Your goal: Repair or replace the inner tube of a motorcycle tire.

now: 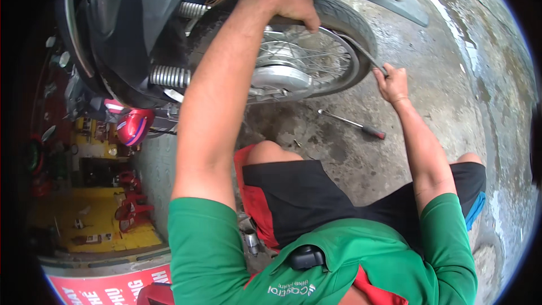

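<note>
A spoked motorbike wheel [282, 53] with a black tyre [353, 14] stands under the dark body of the bike at the top. My left hand [291, 3] grips the tyre's upper side, its thumb over the sidewall and its other fingers partly hidden behind. At the wheel's right side, my right hand [393, 83] is closed round the outer end of a slim grey tyre lever [364, 52]. The lever's far end lies between tyre and rim. On the ground below the wheel lies a ratchet [353, 123] with a black and red handle.
The bike's dark rear bodywork [130, 17] overhangs the wheel, with coil springs [169, 75] at its left. A red helmet-like object [135, 127] is at the left. Farther down stands a yellow shelf unit [107, 237] with tools. Wet concrete [451, 96] stretches to the right.
</note>
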Motion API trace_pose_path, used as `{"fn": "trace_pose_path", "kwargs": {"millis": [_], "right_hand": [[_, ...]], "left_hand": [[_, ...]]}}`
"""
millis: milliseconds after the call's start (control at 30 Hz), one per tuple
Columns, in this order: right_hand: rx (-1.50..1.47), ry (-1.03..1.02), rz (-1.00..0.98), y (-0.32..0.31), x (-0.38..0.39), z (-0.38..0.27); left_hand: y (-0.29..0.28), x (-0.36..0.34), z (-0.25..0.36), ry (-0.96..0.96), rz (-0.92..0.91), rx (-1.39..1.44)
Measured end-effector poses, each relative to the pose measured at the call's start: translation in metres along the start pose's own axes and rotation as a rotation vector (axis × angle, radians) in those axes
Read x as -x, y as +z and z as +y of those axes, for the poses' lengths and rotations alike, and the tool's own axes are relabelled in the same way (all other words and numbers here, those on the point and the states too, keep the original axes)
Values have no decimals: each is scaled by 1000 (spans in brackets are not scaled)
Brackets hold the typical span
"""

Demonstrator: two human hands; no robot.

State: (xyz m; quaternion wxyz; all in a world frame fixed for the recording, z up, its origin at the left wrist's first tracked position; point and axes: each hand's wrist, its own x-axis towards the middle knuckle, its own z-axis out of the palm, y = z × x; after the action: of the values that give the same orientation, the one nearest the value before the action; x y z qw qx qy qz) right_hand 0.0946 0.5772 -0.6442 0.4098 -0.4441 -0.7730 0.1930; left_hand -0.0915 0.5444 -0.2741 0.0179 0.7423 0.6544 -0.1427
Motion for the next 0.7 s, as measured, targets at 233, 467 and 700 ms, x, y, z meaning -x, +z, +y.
{"fn": "trace_pose_path", "kwargs": {"millis": [233,467,700], "right_hand": [[-93,-94,-75,-3,-5,26],[-201,22,-166,-58,15,3],[31,127,-361,-124,43,0]], "left_hand": [[-40,2,21,-217,-285,-49],[-7,-1,4,-185,-193,28],[100,43,43,380,966,-51]]}}
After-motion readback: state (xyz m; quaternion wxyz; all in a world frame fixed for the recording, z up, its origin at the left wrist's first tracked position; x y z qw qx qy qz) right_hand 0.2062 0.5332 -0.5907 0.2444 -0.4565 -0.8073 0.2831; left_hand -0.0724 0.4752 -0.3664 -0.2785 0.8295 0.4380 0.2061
